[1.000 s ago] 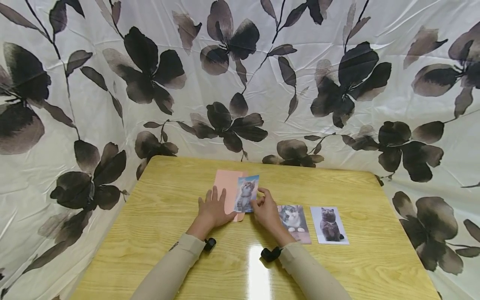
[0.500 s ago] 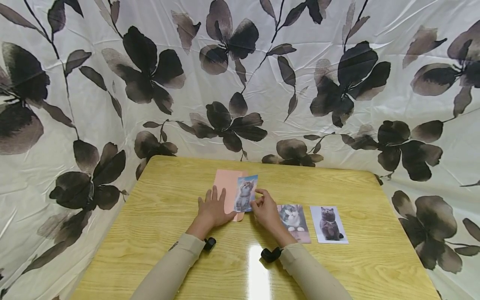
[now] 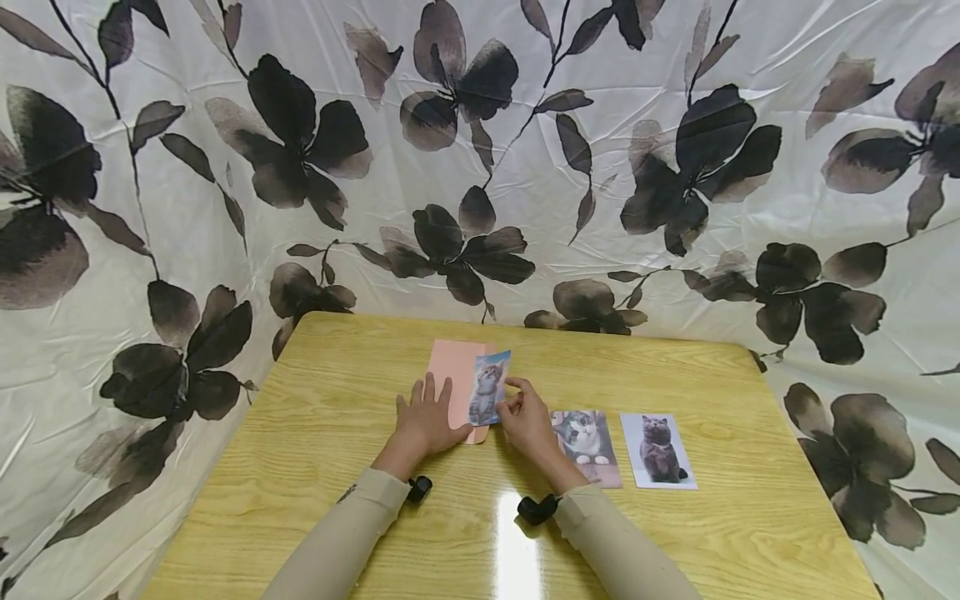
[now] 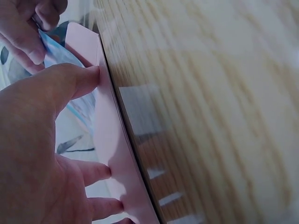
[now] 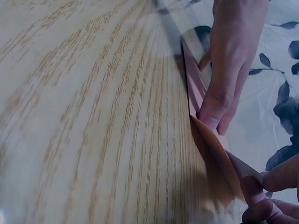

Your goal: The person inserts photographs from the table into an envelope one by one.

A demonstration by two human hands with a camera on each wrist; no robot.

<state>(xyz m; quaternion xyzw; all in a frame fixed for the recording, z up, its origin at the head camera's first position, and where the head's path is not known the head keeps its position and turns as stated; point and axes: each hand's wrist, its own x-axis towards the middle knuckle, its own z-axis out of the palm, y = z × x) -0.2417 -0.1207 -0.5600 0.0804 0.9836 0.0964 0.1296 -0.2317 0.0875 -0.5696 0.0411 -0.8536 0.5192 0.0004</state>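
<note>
A pink envelope (image 3: 452, 360) lies on the wooden table, a flap along its right side. My left hand (image 3: 426, 423) rests on its lower left part with the fingers spread; in the left wrist view the thumb and fingertips press on the pink paper (image 4: 108, 135). Over the envelope's right part stands a kitten photo card (image 3: 487, 388), tilted and slightly bowed. My right hand (image 3: 527, 423) pinches this card by its lower right edge between thumb and fingers. The right wrist view has the card (image 5: 244, 169) edge-on beside the raised flap (image 5: 216, 145). How far the card reaches inside is hidden.
Right of my right hand lies a photo card of a grey-and-white cat (image 3: 588, 442), partly covered by that hand. Farther right is a dark grey cat card (image 3: 660, 450). A floral cloth (image 3: 465, 167) hangs behind the table (image 3: 315, 367).
My right hand has shifted slightly left, carrying the kitten photo card farther over the envelope. More of the grey-and-white cat card shows. My left hand has stayed in place.
</note>
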